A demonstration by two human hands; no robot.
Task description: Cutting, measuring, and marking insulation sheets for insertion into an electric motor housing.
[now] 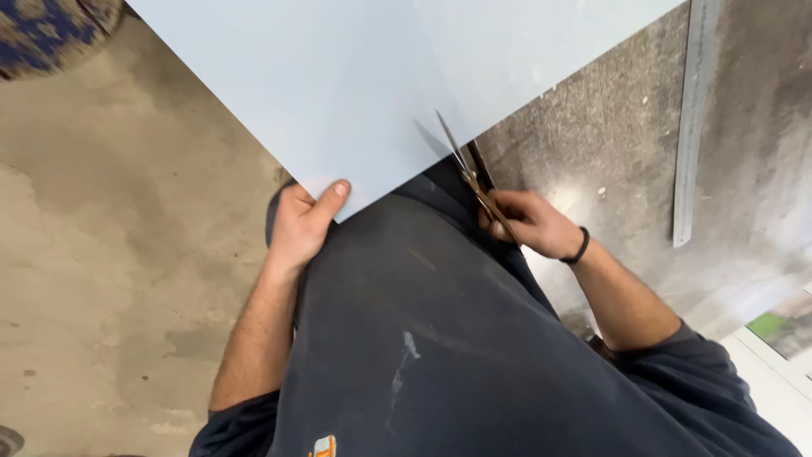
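A large pale blue sheet [338, 76] fills the upper middle of the head view. My left hand [303, 222] pinches its near corner, thumb on top. My right hand [529, 222], with a black band on the wrist, grips a pair of scissors [469, 173]. Their blades point up and away and bite into the sheet's right edge, where a cut line runs into the sheet. Both hands hover over my dark-clothed lap.
A long metal ruler [694, 118] lies on the grey stained floor [609, 110] at the right. A blue patterned rug [42, 34] shows at the top left. A white board edge [774, 364] sits at the lower right. Bare concrete floor [110, 254] spreads to the left.
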